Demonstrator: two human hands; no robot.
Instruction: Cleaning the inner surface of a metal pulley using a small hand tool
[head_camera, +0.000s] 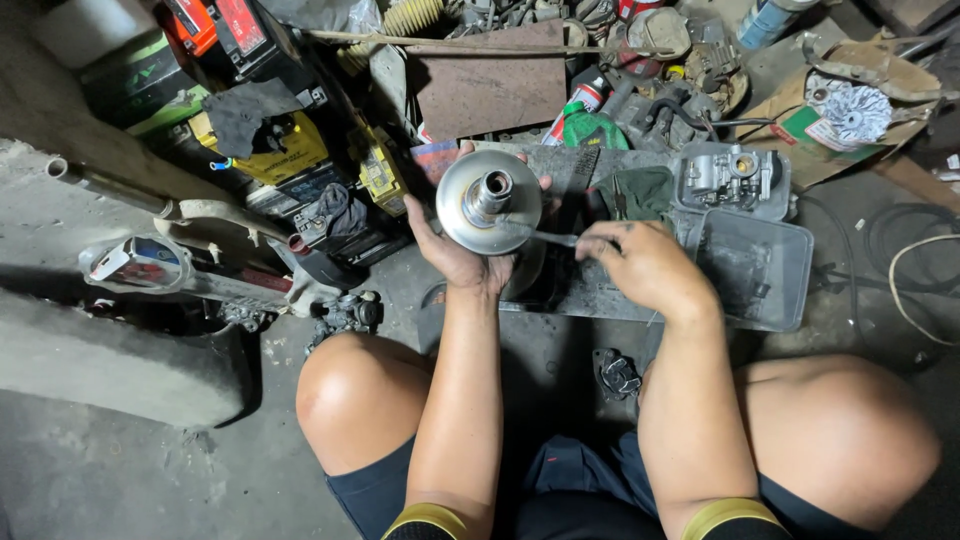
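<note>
So our left hand (455, 250) is cupping a shiny metal pulley disc (488, 200) from underneath, held up over the dark tray (600, 290) on the floor. Our right hand (645, 265) is pinched around a thin metal tool (545, 236), its tip touching the disc. A grey carburetor (730, 175) sits just behind.
</note>
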